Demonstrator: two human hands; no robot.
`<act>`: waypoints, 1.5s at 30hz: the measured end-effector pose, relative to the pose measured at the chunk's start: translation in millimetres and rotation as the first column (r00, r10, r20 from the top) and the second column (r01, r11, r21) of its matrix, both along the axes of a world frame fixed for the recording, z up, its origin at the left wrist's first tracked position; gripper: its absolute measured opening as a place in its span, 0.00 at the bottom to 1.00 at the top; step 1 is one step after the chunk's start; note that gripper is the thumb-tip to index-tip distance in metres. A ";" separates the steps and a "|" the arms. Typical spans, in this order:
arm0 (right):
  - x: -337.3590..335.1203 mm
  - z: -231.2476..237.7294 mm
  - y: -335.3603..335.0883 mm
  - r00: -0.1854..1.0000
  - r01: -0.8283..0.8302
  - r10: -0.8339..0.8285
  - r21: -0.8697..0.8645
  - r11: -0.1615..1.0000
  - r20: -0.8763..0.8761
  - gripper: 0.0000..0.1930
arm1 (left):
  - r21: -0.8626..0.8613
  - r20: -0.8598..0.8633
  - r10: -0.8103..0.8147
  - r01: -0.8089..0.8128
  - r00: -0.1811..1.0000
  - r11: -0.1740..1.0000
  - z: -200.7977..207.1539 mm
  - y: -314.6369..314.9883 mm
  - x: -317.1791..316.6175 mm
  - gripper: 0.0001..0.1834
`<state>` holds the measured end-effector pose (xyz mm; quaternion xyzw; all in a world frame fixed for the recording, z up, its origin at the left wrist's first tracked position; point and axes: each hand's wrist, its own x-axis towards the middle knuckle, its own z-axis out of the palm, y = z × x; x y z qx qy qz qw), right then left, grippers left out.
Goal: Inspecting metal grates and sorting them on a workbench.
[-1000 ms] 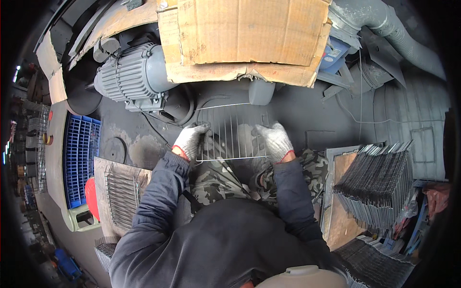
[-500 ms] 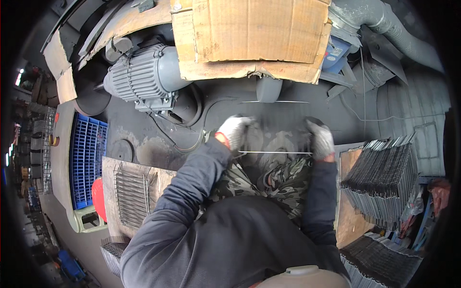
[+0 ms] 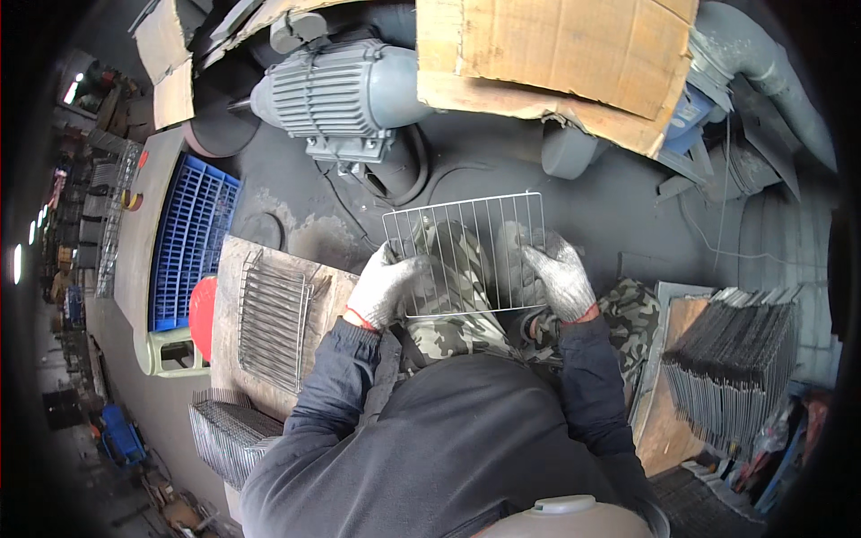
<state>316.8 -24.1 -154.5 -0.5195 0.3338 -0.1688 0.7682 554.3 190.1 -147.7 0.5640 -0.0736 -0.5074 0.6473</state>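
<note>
Overhead, one wire rack (image 3: 466, 255) was held out over the lap, between both hands. It looked oblong, with a pale metal border and thin bars running across the short way. The long edges sloped in view, higher on the right.

Left hand (image 3: 386, 289): in a white glove with a red cuff edge, closed about the rack's left end, thumb uppermost, fingers mostly behind the bars. Right hand (image 3: 563, 280): same kind of glove, closed on the rack's right end, thumb along the near face; its fingertips were partly hidden, so their exact curl could not be told. Neither hand had hold of anything else that showed. Camouflage trousers (image 3: 448, 336) could be seen through and below the bars.

To the left, a worn board (image 3: 231, 269) carried a few darker racks (image 3: 273, 323), lying flat and overlapping. A left stack (image 3: 233, 439) of racks sat just below it in view. Farther left: a red disc (image 3: 203, 318) at the board's edge, and a blue crate (image 3: 193, 242) beyond.

To the right, a tall right stack (image 3: 735, 359) of racks, closely packed, overlapped a brown panel (image 3: 673, 439) in view.

Ahead, well apart from the rack: a grey finned motor (image 3: 327, 90) to the left, a cardboard sheet (image 3: 556, 49) near the middle, a grey duct (image 3: 762, 81) to the right.
</note>
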 end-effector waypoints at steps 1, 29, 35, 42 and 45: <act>-10.0 2.5 2.1 1.000 0.008 -0.008 -0.047 0.999 -0.007 0.15 | -0.027 0.001 -0.024 0.025 1.000 0.999 2.1 -1.3 -6.9 0.13; -56.8 -11.6 16.9 0.936 0.346 -0.331 -0.131 0.929 0.123 0.10 | -0.115 0.382 -0.045 0.096 0.923 0.989 10.8 -40.4 -42.7 0.09; -54.5 -1.6 14.0 0.926 0.371 -0.377 -0.169 0.913 -0.002 0.09 | -0.106 0.331 -0.138 0.182 0.934 0.978 19.5 -45.7 -43.9 0.08; -55.1 6.5 15.8 0.898 0.427 -0.440 -0.251 0.869 0.005 0.05 | -0.090 0.281 -0.195 0.228 0.940 0.970 22.0 -49.1 -46.2 0.11; -53.1 3.3 19.3 0.901 0.422 -0.434 -0.219 0.880 -0.006 0.06 | -0.060 0.298 -0.189 0.216 0.936 0.974 21.1 -48.0 -46.4 0.10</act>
